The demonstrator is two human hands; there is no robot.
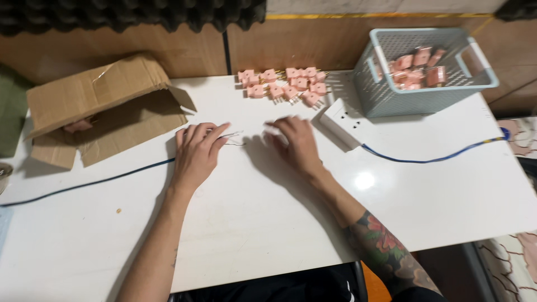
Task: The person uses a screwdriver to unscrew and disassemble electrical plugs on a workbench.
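two hands, the left hand [196,151] and the right hand [296,144], lie on one white desk [268,223]. about twelve pink plugs [285,84] sit at its far edge, several more in one grey basket [403,95], plus one cardboard box [100,106], one white socket strip [341,120] and two blue cables [436,159].

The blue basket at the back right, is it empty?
No, the blue basket holds several pink plugs piled inside it near the back wall.

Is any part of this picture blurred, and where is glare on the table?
Head view: the right hand is motion-blurred at the fingertips; the left hand is sharper. A small bright glare spot sits on the white table, beside the right forearm.
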